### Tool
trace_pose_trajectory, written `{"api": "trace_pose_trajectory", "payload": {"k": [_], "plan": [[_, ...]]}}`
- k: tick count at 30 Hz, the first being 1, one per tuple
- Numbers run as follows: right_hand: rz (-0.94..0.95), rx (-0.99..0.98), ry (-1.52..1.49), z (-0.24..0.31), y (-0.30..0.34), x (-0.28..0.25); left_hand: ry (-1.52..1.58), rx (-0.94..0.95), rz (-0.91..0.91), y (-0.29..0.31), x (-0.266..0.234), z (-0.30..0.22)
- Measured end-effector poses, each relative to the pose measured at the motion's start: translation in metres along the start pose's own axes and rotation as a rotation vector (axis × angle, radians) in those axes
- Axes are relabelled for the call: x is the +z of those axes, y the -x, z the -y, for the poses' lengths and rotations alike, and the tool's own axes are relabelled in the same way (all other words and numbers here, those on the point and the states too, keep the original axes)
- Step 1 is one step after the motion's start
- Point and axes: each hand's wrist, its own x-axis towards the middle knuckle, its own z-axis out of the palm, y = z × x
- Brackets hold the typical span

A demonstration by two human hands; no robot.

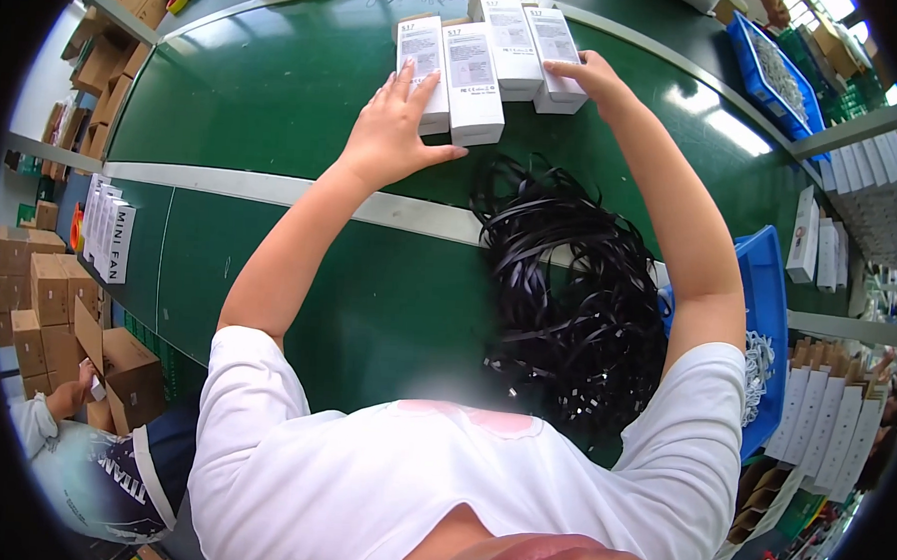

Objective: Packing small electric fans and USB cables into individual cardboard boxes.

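Bare belt (277, 92) left; black straps (568, 285) near right.

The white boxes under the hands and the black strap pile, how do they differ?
The white boxes are stiff, rectangular and lie side by side in a neat row; the black strap pile is a loose tangle. The left hand and right hand touch the boxes, not the pile. Both lie on the green table.

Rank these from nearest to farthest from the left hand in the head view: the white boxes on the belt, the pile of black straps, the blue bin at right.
1. White boxes: the left hand rests on them, at the top centre of the green belt.
2. Pile of black straps: just right of and below the hand, on the belt.
3. Blue bin: farthest, at the belt's right edge.
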Motion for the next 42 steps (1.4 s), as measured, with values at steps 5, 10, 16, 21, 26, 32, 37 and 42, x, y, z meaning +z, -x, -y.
{"api": "trace_pose_trajectory", "payload": {"k": [5, 10, 16, 21, 26, 32, 37, 42], "plan": [[0.046, 0.055, -0.165, 0.0, -0.002, 0.025, -0.172, -0.041, -0.038, -0.006, 0.013, 0.027], [0.063, 0.098, -0.374, 0.013, -0.004, 0.047, 0.328, -0.271, -0.052, -0.013, -0.01, 0.04], [0.082, 0.165, -0.619, 0.031, -0.003, 0.081, 1.219, -0.896, -0.004, -0.01, -0.019, 0.079], [0.094, 0.223, -0.786, 0.041, 0.04, 0.112, 1.166, -0.802, 0.103, 0.032, -0.04, 0.076], [0.33, -0.153, -0.746, 0.068, 0.118, 0.141, 1.021, -0.704, -0.285, 0.11, -0.071, 0.053], [0.496, -0.14, -0.506, 0.058, 0.199, 0.174, 0.823, -0.67, -0.483, 0.211, -0.11, 0.018], [0.458, -0.149, -0.183, 0.031, 0.245, 0.209, 0.592, -0.725, -0.408, 0.28, -0.109, -0.003], [0.4, -0.104, -0.119, 0.038, 0.262, 0.219, 0.718, -0.763, -0.4, 0.276, -0.117, -0.005]]}}
